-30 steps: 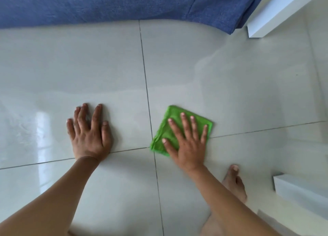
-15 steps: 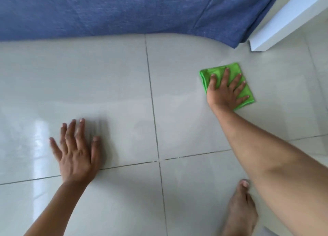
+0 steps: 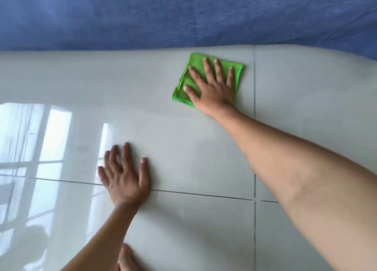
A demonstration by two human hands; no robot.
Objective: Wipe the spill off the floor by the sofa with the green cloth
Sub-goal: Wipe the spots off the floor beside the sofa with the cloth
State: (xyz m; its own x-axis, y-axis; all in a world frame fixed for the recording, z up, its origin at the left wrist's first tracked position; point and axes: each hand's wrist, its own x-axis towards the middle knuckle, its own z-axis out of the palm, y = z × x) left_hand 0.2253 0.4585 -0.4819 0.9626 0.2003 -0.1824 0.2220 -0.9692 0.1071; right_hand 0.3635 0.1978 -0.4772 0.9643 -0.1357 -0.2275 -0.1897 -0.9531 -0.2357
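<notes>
The folded green cloth [image 3: 190, 76] lies flat on the glossy pale floor tiles [image 3: 183, 144], close to the lower edge of the blue sofa [image 3: 183, 15]. My right hand [image 3: 212, 85] presses down on the cloth with fingers spread, arm stretched forward. My left hand [image 3: 125, 176] rests flat on the tile nearer to me, fingers apart, holding nothing. I cannot make out any spill on the shiny floor.
Grout lines cross the floor, one running away from me at the right [image 3: 254, 148]. A window reflection [image 3: 34, 148] glares on the tiles at the left. A bare foot [image 3: 126, 258] shows at the bottom edge.
My right hand has slid the cloth leftward along the sofa's edge. The view has shifted, so the white furniture at the right is out of sight. The left hand stays planted.
</notes>
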